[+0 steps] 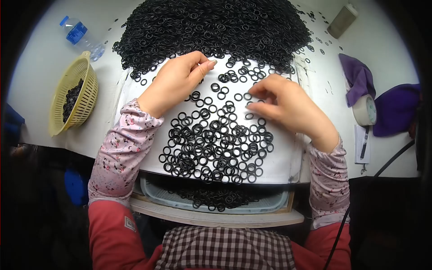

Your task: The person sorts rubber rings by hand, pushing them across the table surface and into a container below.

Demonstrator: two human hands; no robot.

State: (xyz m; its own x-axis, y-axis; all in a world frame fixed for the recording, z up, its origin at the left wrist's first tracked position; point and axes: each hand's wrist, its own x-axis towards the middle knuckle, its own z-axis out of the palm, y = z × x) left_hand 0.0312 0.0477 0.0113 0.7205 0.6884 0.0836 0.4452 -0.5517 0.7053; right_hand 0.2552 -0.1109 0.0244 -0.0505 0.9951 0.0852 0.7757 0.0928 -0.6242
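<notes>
Black rubber rings lie loosely spread on the white work surface (281,170), with a nearer cluster of rings (216,144) below my hands. Behind my hands rises a large heap of the same rings (211,29). My left hand (180,78) is over the upper left of the spread, thumb and index finger pressed together; whatever they may hold is too small to make out. On the right, my right hand (283,103) has thumb and fingers apart beside a few single rings (247,96), none visibly held.
A yellow basket (90,90) with dark pieces and a plastic bottle (81,36) stand left. At right are purple cloths (396,110), a tape roll (364,110), a pen (364,141) and a grey box (343,20). Below the edge, a blue tray (155,191) holds rings.
</notes>
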